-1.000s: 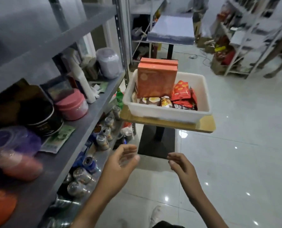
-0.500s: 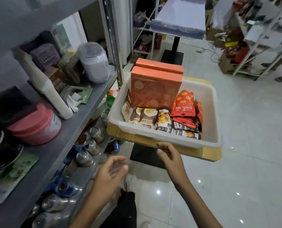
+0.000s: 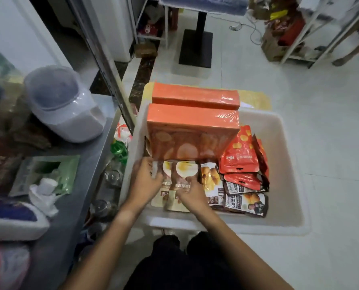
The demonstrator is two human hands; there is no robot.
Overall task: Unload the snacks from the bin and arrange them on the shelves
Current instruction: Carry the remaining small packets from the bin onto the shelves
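A white plastic bin [image 3: 287,185] sits on a small wooden table right in front of me. Two orange boxes [image 3: 192,120] stand upright at its back. Brown egg-picture snack packets [image 3: 183,174] lie at the front left, a yellow-picture packet [image 3: 211,181] beside them, and red packets [image 3: 240,153] to the right. My left hand [image 3: 145,181] and my right hand [image 3: 190,192] are both inside the bin, fingers curled round the brown egg-picture packets. The grey metal shelf [image 3: 86,170] runs along the left.
On the shelf stand a white lidded container [image 3: 63,103], a green packet [image 3: 46,174], crumpled white paper [image 3: 43,191] and a white-and-blue pack [image 3: 11,218]. Cans and bottles fill the lower shelf [image 3: 111,181]. A black table base [image 3: 196,47] and white racks [image 3: 312,34] stand beyond.
I have stepped up to the bin and now look down into it. Both hands moved from empty air in front of the table into the bin and took hold of the brown packets.
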